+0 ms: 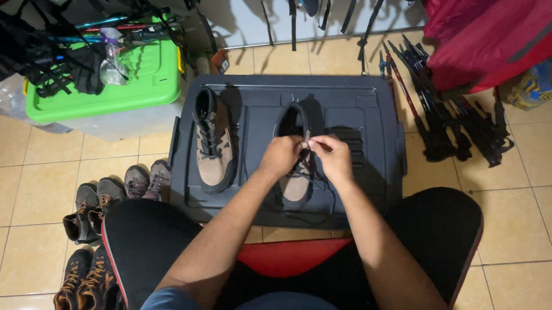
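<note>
1. The left hand (pixel 280 157) and the right hand (pixel 334 158) meet over a boot (pixel 296 177); the fingers of both are pinched together on its lace (pixel 307 142), which is too thin and dim to follow far.
2. That boot, brown with a dark collar, lies on the dark grey bin lid (pixel 368 110) in front of the person's knees, toe towards the person.
3. A second boot (pixel 213 142) of the same kind lies on the lid well to the left, untouched.
4. The lid covers its bin, so what is inside cannot be seen.
5. Left of it stands a clear bin with a green lid (pixel 147 89); a clear plastic bottle (pixel 112 62) and black straps lie on top, and its contents look hazy through the wall.
6. On the tiled floor (pixel 541 201) at lower left stand several pairs of boots (pixel 92 208), brown and grey.
7. Right of the grey lid lies a bundle of dark poles (pixel 442 110), beneath red fabric (pixel 503 35).
8. A small orange tag (pixel 219 62) hangs near the wall between the two bins.
</note>
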